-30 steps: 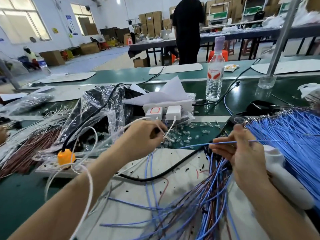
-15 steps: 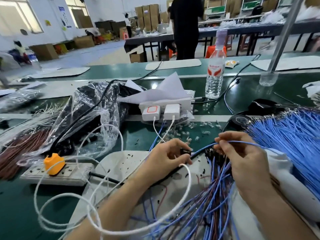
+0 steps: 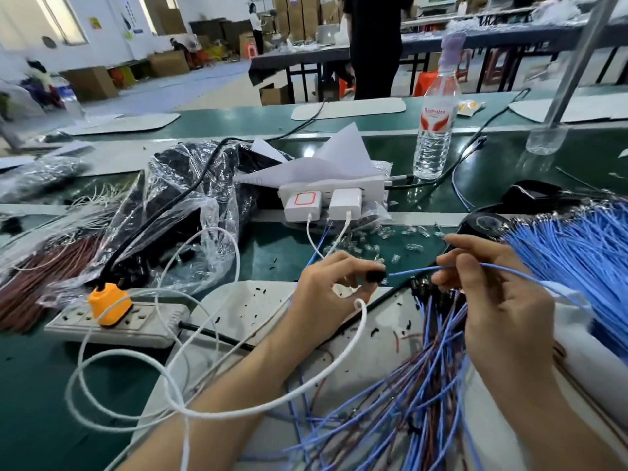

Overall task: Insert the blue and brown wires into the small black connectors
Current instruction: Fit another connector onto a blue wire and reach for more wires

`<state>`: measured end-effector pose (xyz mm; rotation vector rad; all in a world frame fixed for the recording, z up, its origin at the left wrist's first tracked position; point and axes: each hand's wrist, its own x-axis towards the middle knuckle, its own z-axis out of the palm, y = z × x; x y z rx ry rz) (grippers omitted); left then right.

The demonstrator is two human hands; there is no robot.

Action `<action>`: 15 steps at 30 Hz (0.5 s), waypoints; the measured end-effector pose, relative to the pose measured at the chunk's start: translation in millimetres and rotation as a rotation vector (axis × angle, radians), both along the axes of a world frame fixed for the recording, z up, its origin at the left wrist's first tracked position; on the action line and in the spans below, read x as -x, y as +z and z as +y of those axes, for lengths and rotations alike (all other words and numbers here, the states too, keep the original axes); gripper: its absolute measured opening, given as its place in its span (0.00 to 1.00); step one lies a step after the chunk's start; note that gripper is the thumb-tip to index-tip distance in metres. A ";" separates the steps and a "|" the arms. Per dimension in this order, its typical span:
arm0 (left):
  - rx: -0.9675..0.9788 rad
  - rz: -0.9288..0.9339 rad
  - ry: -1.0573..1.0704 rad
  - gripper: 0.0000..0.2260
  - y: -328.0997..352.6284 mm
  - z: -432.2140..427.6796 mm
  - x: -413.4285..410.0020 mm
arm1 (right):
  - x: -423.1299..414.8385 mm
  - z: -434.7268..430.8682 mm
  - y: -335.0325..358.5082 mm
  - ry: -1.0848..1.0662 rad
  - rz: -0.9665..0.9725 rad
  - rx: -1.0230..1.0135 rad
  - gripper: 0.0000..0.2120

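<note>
Green worktop [image 3: 34, 385], smooth with a slight sheen, crossed by pale rails. A white mat [image 3: 258, 300] with rounded corners lies lower centre, dotted with small black bits. Room behind: factory floor, cardboard boxes [image 3: 91, 81] upper left, a dark table, and a person in black [image 3: 373, 45] standing top centre.

Left hand [image 3: 326, 290], centre frame, pinches a small black connector [image 3: 375, 276] between thumb and fingertips. Right hand [image 3: 492, 294], centre right, pinches a thin blue wire [image 3: 414, 269], fingers curled. The wire tip points left, just beside the connector; cannot tell if it touches.

A dense fan of blue wires [image 3: 577, 253] fills the right edge and a bundle of brown wires [image 3: 44, 277] lies at the left edge. A tangled pile of blue and brown wires [image 3: 407, 402] lies lower centre to lower right.

A grey-white power strip [image 3: 142, 321] sits left of the mat with an orange plug [image 3: 109, 303] in it. A white braided cable [image 3: 238, 411] loops over the left forearm. A crinkled clear plastic bag [image 3: 176, 205] with dark contents is centre left. Two white chargers [image 3: 345, 203] are mid frame, with folded white paper behind them. Small clear plastic pieces [image 3: 407, 232] are scattered just above the hands. A ribbed clear water bottle [image 3: 435, 130] stands upright, upper right.
</note>
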<state>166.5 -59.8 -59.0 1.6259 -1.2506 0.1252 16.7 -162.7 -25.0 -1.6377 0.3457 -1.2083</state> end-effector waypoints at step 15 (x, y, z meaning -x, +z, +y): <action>-0.076 0.141 0.002 0.11 6.3 1.3 3.0 | 3.7 10.2 -4.4 -0.005 -0.056 0.337 0.10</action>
